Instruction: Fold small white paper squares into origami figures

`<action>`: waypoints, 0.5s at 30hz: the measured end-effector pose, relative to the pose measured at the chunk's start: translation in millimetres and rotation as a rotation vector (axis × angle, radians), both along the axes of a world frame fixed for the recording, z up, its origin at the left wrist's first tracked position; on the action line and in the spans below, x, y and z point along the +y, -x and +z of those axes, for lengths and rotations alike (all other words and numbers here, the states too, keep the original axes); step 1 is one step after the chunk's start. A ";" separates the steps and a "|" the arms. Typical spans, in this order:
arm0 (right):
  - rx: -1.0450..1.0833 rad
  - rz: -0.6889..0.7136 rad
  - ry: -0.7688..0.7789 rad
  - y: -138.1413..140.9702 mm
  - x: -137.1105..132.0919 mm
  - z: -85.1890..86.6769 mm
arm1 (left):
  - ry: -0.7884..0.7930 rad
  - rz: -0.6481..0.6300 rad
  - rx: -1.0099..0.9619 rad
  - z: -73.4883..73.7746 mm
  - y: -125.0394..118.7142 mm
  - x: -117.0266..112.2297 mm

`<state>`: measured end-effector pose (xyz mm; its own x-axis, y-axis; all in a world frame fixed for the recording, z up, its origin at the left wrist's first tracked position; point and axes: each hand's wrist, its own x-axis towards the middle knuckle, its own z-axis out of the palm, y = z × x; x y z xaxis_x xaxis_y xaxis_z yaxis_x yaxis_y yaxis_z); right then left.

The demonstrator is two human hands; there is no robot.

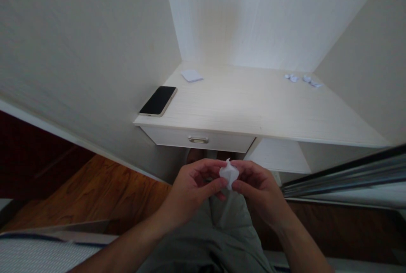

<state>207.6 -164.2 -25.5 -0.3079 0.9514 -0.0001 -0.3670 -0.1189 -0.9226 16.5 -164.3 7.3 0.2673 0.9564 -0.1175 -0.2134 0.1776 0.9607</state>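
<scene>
A small crumpled piece of white paper (229, 174) is pinched between both of my hands, above my lap and just in front of the desk's edge. My left hand (203, 180) grips its left side with thumb and fingers. On the other side, my right hand (253, 180) holds it between thumb and fingertips. A short point of the paper sticks up between the fingers. Several small crumpled white paper pieces (293, 78) lie at the desk's back right. At the back left rests a flat stack of white paper squares (191, 75).
The white desk (228, 103) stands between side panels. A phone (158, 101) with a dark screen lies at its left edge. Below are a drawer (203, 137) with a metal handle and an open shelf (279, 154). Wooden floor (120, 192) shows at lower left.
</scene>
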 end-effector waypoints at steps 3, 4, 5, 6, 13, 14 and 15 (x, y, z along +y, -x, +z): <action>0.050 -0.122 0.077 8.8 -2.6 -4.8 | 0.024 0.007 -0.028 -3.7 -1.0 1.4; 0.070 -0.154 0.103 11.7 -3.6 -5.8 | 0.032 0.017 -0.041 -4.7 -1.3 1.4; 0.090 -0.178 0.122 14.5 -4.7 -6.6 | 0.043 0.029 -0.055 -5.7 -1.6 1.2; 0.106 -0.195 0.134 17.1 -5.6 -7.1 | 0.059 0.041 -0.072 -6.4 -1.7 0.8; 0.113 -0.239 0.143 26.2 -8.9 -6.9 | 0.146 0.103 -0.191 -9.6 -2.5 -0.5; 0.099 -0.252 0.144 26.2 -8.9 -6.7 | 0.146 0.117 -0.182 -10.4 -2.4 -0.4; 0.082 -0.266 0.142 26.1 -8.9 -6.5 | 0.143 0.129 -0.169 -11.3 -2.3 -0.4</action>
